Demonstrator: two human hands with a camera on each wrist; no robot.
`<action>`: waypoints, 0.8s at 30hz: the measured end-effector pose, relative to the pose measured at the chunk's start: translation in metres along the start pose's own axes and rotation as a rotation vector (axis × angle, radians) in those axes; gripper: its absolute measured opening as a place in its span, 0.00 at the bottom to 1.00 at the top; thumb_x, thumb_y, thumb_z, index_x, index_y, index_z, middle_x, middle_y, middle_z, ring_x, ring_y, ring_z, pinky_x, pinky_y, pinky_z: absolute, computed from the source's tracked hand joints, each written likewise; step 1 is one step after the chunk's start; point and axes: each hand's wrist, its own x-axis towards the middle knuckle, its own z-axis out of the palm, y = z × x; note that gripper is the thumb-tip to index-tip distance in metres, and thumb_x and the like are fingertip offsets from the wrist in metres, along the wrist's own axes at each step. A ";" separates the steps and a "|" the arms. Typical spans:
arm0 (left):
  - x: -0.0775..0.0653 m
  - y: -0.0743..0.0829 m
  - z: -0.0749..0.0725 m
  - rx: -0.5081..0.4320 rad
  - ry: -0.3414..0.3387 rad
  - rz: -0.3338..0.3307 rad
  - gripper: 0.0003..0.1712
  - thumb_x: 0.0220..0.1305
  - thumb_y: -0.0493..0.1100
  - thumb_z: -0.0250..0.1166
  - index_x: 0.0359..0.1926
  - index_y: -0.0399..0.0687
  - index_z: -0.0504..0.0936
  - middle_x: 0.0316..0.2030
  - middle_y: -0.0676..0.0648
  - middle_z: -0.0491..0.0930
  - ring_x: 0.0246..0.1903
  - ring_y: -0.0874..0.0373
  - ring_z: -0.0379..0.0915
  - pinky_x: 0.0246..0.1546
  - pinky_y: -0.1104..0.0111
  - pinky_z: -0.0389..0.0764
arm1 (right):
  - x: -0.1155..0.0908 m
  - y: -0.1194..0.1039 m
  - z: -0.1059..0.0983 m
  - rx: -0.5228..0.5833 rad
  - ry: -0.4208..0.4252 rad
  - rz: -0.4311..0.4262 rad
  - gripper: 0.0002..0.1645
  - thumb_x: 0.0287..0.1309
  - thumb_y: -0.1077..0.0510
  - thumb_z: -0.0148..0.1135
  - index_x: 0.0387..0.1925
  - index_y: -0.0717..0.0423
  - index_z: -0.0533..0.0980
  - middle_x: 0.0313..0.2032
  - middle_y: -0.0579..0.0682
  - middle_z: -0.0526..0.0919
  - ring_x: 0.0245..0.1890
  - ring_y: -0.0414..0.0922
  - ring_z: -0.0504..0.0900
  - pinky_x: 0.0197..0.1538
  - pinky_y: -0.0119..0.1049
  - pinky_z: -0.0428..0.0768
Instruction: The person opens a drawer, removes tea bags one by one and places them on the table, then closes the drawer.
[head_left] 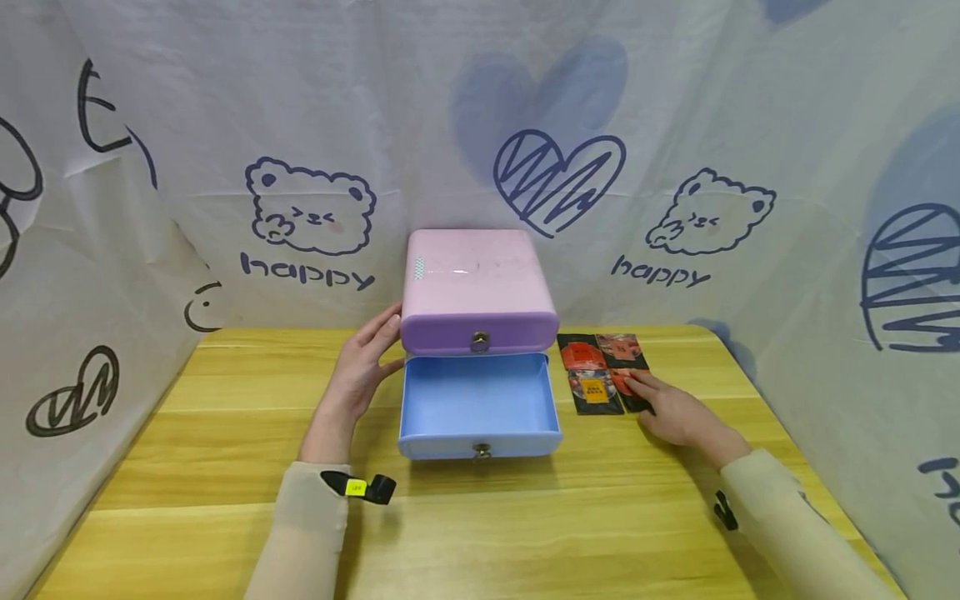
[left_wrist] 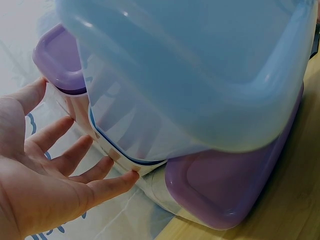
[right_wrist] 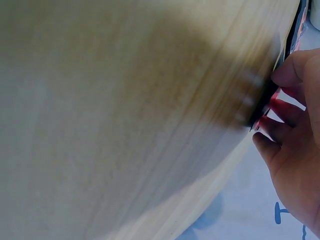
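Note:
A small drawer cabinet with a pink top (head_left: 476, 267) stands against the backdrop. Its purple upper drawer (head_left: 442, 335) is closed, while the light blue drawer (head_left: 480, 447) below is pulled out and has nothing in it. Another purple drawer (left_wrist: 220, 190) shows beneath the blue one in the left wrist view. With fingers spread, my left hand (head_left: 358, 371) touches the cabinet's left side. Four flat black-and-red packets lie to the cabinet's right. My right hand (head_left: 678, 414) pinches the near-right packet (head_left: 625, 383) by its edge, its fingers covering part of it.
Beside the held packet lie a packet with a yellow label (head_left: 594, 392) and two red-labelled ones (head_left: 582, 355) behind. The wooden table (head_left: 225, 433) meets a white printed cloth (head_left: 315, 108) at the back and sides. Small keys (head_left: 482, 451) sit in the drawer locks.

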 end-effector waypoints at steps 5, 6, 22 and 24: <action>0.000 -0.001 0.000 -0.002 -0.003 0.003 0.32 0.57 0.61 0.59 0.61 0.60 0.69 0.62 0.49 0.63 0.57 0.56 0.59 0.54 0.44 0.64 | -0.001 0.001 0.002 -0.007 0.013 -0.003 0.38 0.56 0.55 0.50 0.67 0.55 0.53 0.67 0.60 0.51 0.58 0.59 0.61 0.55 0.57 0.68; 0.000 -0.001 0.000 -0.001 -0.003 0.002 0.32 0.57 0.61 0.59 0.61 0.61 0.69 0.62 0.50 0.63 0.57 0.57 0.59 0.55 0.44 0.65 | -0.001 0.001 0.002 -0.005 0.018 -0.002 0.38 0.56 0.55 0.51 0.67 0.54 0.53 0.67 0.60 0.52 0.58 0.59 0.61 0.55 0.57 0.68; 0.001 -0.001 0.000 -0.008 -0.010 0.007 0.32 0.57 0.61 0.60 0.61 0.60 0.69 0.62 0.49 0.63 0.57 0.56 0.59 0.55 0.43 0.64 | -0.009 -0.005 -0.008 0.092 0.131 0.060 0.43 0.55 0.57 0.54 0.70 0.47 0.47 0.68 0.55 0.51 0.60 0.58 0.59 0.56 0.59 0.66; 0.002 -0.001 0.001 -0.012 -0.009 0.009 0.31 0.57 0.61 0.60 0.61 0.60 0.69 0.62 0.49 0.64 0.57 0.57 0.59 0.55 0.43 0.64 | -0.010 -0.007 -0.011 0.091 0.164 0.053 0.44 0.55 0.56 0.54 0.70 0.44 0.45 0.68 0.55 0.51 0.61 0.57 0.57 0.58 0.58 0.64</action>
